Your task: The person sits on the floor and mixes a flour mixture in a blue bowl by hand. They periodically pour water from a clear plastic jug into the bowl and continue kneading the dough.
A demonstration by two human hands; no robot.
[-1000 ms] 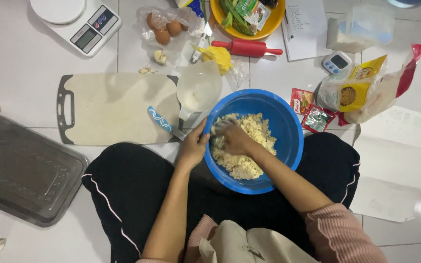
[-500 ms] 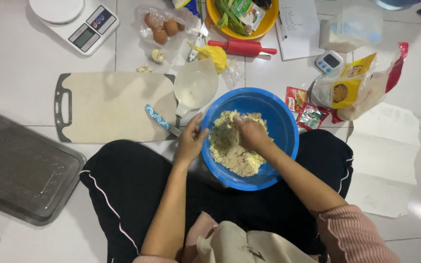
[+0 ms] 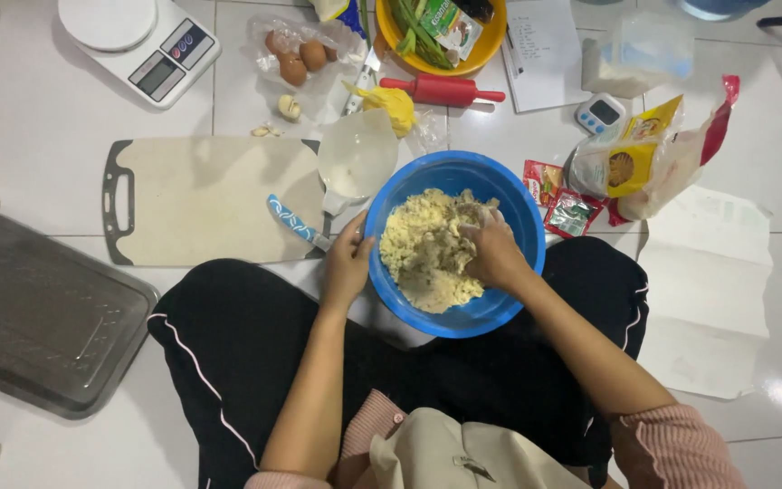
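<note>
Head camera looks down on a person sitting cross-legged on the tiled floor (image 3: 47, 118). Largest nearby are a grey baking tray (image 3: 42, 317) and a pale cutting board (image 3: 214, 199). Between the knees sits a blue plastic bowl (image 3: 452, 243), light and likely to slide, so its rim is the place to grip; the left hand (image 3: 346, 267) clasps that rim. Inside, the right hand (image 3: 495, 254) curls into crumbly yellow dough (image 3: 423, 258), which looks soft and sticky.

Blue bowl (image 3: 518, 210), pale yellow dough (image 3: 423, 258) (crumbly), red rolling pin (image 3: 443, 90), orange bowl (image 3: 486, 45).
</note>
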